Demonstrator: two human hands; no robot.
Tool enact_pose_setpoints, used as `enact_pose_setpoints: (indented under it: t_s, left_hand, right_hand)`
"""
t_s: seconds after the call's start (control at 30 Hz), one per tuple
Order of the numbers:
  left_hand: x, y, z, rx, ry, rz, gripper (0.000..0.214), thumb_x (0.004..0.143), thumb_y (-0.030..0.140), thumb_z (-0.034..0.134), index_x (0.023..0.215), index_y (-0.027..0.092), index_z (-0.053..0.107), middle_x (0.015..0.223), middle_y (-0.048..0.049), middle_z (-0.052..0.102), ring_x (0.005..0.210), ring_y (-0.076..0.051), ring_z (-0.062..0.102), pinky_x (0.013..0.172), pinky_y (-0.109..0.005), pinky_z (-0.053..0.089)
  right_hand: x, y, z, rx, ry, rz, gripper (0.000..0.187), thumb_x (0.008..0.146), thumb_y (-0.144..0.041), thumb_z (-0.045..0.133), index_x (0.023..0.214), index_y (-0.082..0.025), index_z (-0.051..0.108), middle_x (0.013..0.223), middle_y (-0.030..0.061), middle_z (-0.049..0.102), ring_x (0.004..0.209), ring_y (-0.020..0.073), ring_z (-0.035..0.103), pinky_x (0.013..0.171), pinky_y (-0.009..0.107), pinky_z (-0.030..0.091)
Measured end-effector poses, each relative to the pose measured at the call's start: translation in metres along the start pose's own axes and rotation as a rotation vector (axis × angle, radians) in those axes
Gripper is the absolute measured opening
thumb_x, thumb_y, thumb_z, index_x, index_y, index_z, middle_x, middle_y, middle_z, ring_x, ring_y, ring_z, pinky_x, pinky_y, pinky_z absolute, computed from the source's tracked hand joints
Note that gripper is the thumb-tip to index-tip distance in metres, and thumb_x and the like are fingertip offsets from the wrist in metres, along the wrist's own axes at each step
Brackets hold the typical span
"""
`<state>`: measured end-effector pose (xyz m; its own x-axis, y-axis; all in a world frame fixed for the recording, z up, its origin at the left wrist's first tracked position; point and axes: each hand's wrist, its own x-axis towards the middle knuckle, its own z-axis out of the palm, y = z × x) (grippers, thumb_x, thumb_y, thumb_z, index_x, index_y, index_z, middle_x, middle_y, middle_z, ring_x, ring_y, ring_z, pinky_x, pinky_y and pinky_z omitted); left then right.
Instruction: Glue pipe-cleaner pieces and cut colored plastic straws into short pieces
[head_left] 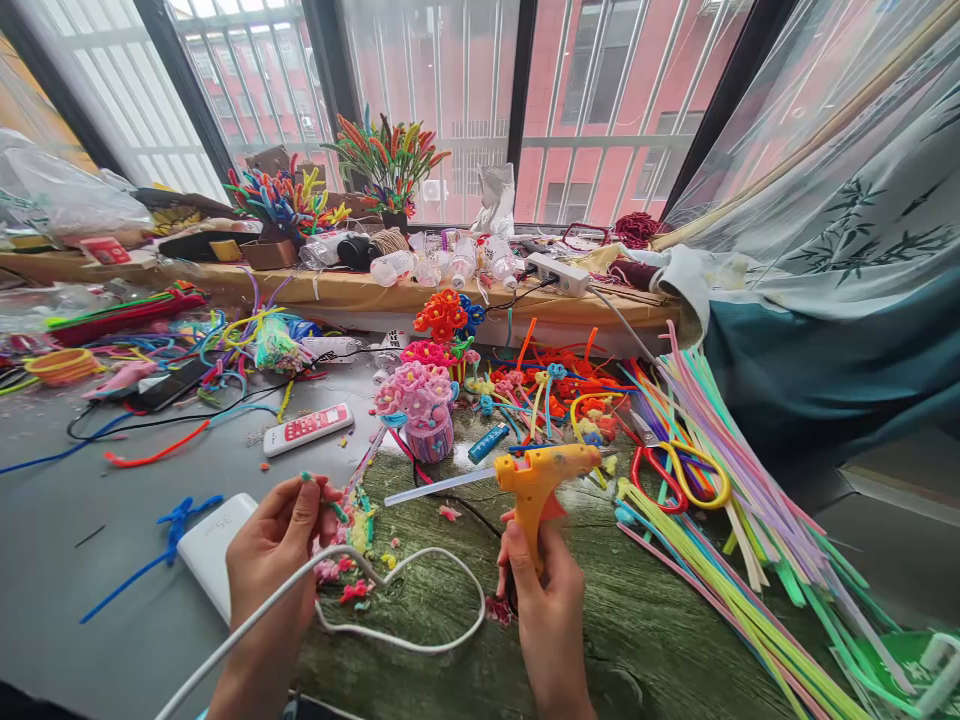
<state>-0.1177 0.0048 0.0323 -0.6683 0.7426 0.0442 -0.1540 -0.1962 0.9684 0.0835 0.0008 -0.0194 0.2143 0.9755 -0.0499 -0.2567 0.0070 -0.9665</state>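
My right hand [546, 595] is wrapped round the handle of a yellow hot glue gun [529, 478], its nozzle pointing right. A clear glue stick [439, 487] sticks out of the gun's back, to the left. My left hand [271, 545] is closed in a pinch on a small green piece of pipe cleaner [338, 513], partly hidden by the fingers. Behind and between the hands stands a little pot of pink pipe-cleaner flowers [420, 395]. Coloured fuzzy scraps [362, 520] lie beside my left hand.
A white cable [405, 648] loops in front of my left wrist, near a white power bank [217, 545]. Red and yellow scissors [667, 465] and bundled pipe cleaners [720, 600] lie right. A remote [308, 430] and blue lighter [488, 442] lie farther back.
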Motion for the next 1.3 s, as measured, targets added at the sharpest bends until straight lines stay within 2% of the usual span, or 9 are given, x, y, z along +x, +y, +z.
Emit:
enact_pose_setpoints:
  t_s: [0.1, 0.17, 0.27, 0.43, 0.53, 0.7, 0.93, 1.1, 1.3]
  left_hand:
    - [-0.007, 0.0, 0.0, 0.14, -0.001, 0.048, 0.039, 0.071, 0.058, 0.071, 0.083, 0.023, 0.056, 0.052, 0.0085, 0.059, 0.037, -0.007, 0.041, 0.032, -0.016, 0.034]
    - [-0.008, -0.002, 0.0, 0.232, 0.01, 0.06, 0.038, 0.076, 0.06, 0.065, 0.085, 0.024, 0.055, 0.041, 0.0106, 0.049, 0.033, -0.007, 0.036, 0.03, -0.015, 0.031]
    - [-0.006, -0.006, 0.0, 0.26, 0.002, 0.045, 0.04, 0.074, 0.058, 0.068, 0.088, 0.023, 0.059, 0.041, 0.011, 0.044, 0.035, -0.006, 0.034, 0.031, -0.014, 0.028]
    - [0.0, -0.012, -0.005, 0.246, -0.136, 0.015, 0.048, 0.067, 0.049, 0.077, 0.101, 0.019, 0.062, 0.057, 0.0056, 0.058, 0.049, -0.01, 0.05, 0.041, -0.016, 0.04]
    - [0.0, -0.013, -0.007, 0.288, -0.18, -0.004, 0.039, 0.069, 0.051, 0.074, 0.089, 0.019, 0.062, 0.057, 0.0046, 0.059, 0.046, -0.009, 0.047, 0.038, -0.016, 0.038]
    - [-0.003, -0.009, -0.01, 0.527, -0.198, -0.026, 0.042, 0.072, 0.059, 0.067, 0.062, 0.019, 0.059, 0.048, 0.0072, 0.044, 0.041, -0.008, 0.036, 0.034, -0.016, 0.034]
    - [0.0, -0.006, -0.012, 0.817, -0.328, 0.174, 0.034, 0.076, 0.054, 0.061, 0.074, 0.022, 0.07, 0.056, 0.0025, 0.06, 0.048, -0.014, 0.05, 0.04, -0.02, 0.039]
    - [-0.005, -0.003, -0.008, 0.816, -0.42, 0.425, 0.022, 0.08, 0.041, 0.061, 0.077, 0.023, 0.074, 0.062, 0.0015, 0.071, 0.052, -0.015, 0.062, 0.051, -0.022, 0.047]
    - [-0.01, 0.008, -0.001, 0.817, -0.521, 0.622, 0.014, 0.083, 0.03, 0.062, 0.08, 0.024, 0.074, 0.067, 0.0016, 0.072, 0.056, -0.014, 0.063, 0.058, -0.021, 0.049]
  right_hand:
    - [0.0, 0.002, -0.001, -0.023, 0.003, 0.002, 0.042, 0.08, -0.057, 0.064, 0.089, -0.015, 0.063, 0.056, -0.004, 0.053, 0.041, 0.008, 0.043, 0.037, 0.02, 0.035]
    - [0.0, 0.002, -0.002, -0.028, 0.001, 0.007, 0.042, 0.081, -0.057, 0.063, 0.09, -0.016, 0.063, 0.056, -0.0044, 0.053, 0.04, 0.008, 0.043, 0.037, 0.02, 0.035]
    - [0.0, 0.001, -0.002, -0.017, -0.006, 0.01, 0.042, 0.081, -0.057, 0.063, 0.089, -0.016, 0.062, 0.055, -0.0052, 0.052, 0.038, 0.0078, 0.042, 0.037, 0.02, 0.036]
    - [0.0, -0.002, 0.0, 0.009, -0.016, 0.033, 0.042, 0.08, -0.058, 0.063, 0.087, -0.017, 0.061, 0.054, -0.0064, 0.049, 0.036, 0.007, 0.041, 0.036, 0.02, 0.035]
    - [0.0, -0.002, 0.001, 0.013, -0.024, 0.051, 0.041, 0.08, -0.058, 0.064, 0.086, -0.017, 0.06, 0.054, -0.0062, 0.05, 0.038, 0.0074, 0.042, 0.036, 0.02, 0.035]
    - [0.001, -0.008, 0.007, 0.126, -0.065, 0.11, 0.038, 0.078, -0.055, 0.067, 0.085, -0.019, 0.057, 0.052, -0.0061, 0.053, 0.042, 0.0081, 0.046, 0.037, 0.017, 0.034]
    - [0.013, -0.024, 0.038, 0.355, -0.071, 0.24, 0.049, 0.055, -0.051, 0.085, 0.068, -0.019, 0.05, 0.043, -0.0095, 0.047, 0.034, 0.0039, 0.037, 0.032, 0.014, 0.023]
    - [0.013, -0.019, 0.059, 0.409, -0.107, 0.222, 0.046, 0.055, -0.05, 0.085, 0.073, -0.017, 0.059, 0.051, -0.0067, 0.053, 0.036, 0.0037, 0.038, 0.034, 0.015, 0.025]
    - [0.009, -0.009, 0.064, 0.421, -0.222, 0.139, 0.044, 0.061, -0.049, 0.083, 0.087, -0.016, 0.07, 0.058, -0.0048, 0.055, 0.043, 0.0054, 0.045, 0.038, 0.016, 0.032]
